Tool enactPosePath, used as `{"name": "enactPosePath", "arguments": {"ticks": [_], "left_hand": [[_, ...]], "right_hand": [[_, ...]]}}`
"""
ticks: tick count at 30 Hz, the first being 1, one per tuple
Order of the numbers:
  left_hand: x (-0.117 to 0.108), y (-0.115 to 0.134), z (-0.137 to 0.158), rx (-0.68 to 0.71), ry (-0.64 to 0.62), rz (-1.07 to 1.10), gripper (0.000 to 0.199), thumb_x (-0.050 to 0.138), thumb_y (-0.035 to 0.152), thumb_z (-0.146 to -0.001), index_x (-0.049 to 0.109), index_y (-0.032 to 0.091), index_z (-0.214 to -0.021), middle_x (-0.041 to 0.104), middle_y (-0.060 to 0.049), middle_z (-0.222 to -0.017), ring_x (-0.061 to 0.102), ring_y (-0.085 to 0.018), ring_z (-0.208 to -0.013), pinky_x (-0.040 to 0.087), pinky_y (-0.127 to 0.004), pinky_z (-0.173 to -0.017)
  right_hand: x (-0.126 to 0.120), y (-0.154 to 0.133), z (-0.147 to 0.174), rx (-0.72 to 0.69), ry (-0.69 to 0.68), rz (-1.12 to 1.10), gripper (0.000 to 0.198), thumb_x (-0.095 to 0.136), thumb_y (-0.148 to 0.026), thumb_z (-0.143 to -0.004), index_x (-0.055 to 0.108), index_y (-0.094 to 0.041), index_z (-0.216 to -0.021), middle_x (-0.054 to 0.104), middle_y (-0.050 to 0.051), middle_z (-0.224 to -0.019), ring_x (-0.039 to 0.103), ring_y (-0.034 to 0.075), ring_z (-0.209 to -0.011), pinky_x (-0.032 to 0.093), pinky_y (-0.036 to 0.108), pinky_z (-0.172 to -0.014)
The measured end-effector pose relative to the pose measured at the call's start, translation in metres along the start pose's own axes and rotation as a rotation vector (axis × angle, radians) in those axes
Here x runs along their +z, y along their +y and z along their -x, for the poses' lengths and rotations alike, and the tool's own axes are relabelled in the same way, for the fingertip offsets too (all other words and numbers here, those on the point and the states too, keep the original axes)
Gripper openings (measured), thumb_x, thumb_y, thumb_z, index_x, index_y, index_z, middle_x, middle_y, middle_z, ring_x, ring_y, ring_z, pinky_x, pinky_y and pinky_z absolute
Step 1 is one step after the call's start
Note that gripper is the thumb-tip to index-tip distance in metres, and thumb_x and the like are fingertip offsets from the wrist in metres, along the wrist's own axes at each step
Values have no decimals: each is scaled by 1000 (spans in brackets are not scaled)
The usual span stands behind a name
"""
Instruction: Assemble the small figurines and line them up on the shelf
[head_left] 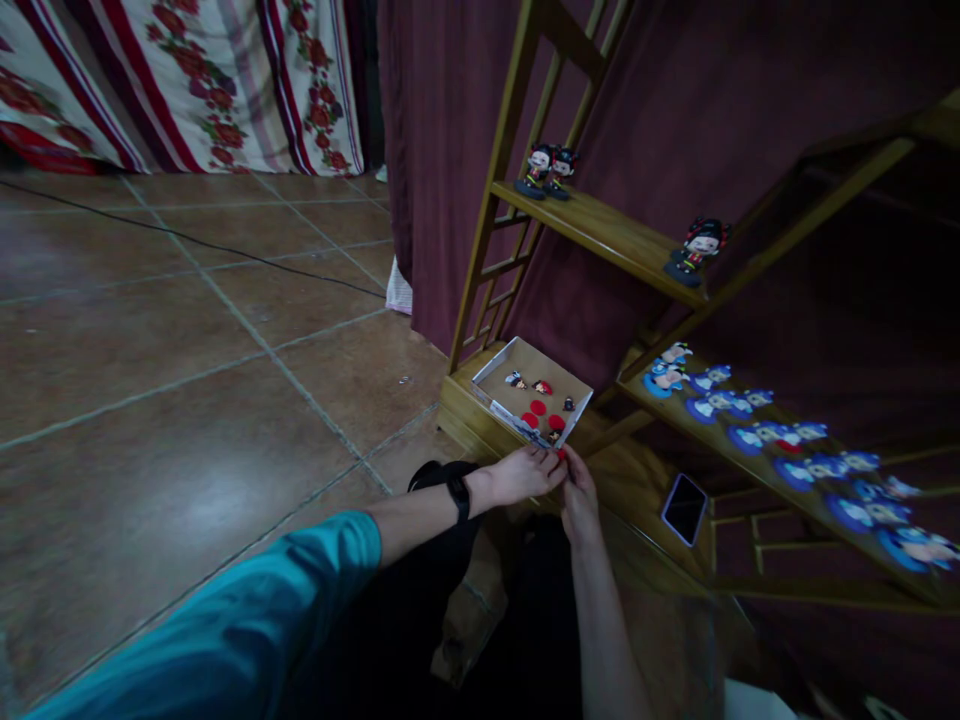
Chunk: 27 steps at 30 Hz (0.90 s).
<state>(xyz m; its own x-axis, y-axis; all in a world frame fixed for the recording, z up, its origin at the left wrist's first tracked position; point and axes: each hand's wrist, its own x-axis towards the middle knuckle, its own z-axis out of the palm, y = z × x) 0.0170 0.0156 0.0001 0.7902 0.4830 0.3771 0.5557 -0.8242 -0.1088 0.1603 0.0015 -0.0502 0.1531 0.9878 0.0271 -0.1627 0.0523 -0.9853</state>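
Observation:
My left hand (527,474), with a dark band on its wrist, meets my right hand (580,492) at the near edge of a shallow cardboard box (583,392). Both hands' fingers are pinched together around a small red piece (561,454); most of it is hidden by the fingers, so its kind is unclear. Inside the box lie several small figurine parts, among them a dark-haired piece with red (541,387) and a blue-and-white one (515,379). Flat red discs (538,408) lie beside them.
A wooden shelf unit (600,228) carries three dark-haired figurines on its upper board. Several blue-based figurines (709,404) line the board at right. A phone (684,508) lies on the low board. A black cable (225,246) crosses the tiled floor.

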Motion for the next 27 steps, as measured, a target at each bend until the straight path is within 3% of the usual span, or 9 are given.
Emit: {"name": "enactPosePath", "arguments": {"ticks": [16,27], "left_hand": [[4,5,12,15,17,13,34,34,11,-84,41,10,-117,54,-14,-102,55,-19,-88,41,-32,-76],[2,7,7,-38,-21,132,28,35,13,-84,44,13,-111,53,-12,-97,53,-19,-88,42,-33,-77]], "right_hand": [[2,4,9,38,13,-23,46,56,-17,-62,55,-23,-108,59,5,-114,51,20,-106,37,41,-95],[0,-3,8,174,-2,-229,44,55,-15,-59,58,-24,-103,63,1,-106,57,18,-97,46,33,-82]]}}
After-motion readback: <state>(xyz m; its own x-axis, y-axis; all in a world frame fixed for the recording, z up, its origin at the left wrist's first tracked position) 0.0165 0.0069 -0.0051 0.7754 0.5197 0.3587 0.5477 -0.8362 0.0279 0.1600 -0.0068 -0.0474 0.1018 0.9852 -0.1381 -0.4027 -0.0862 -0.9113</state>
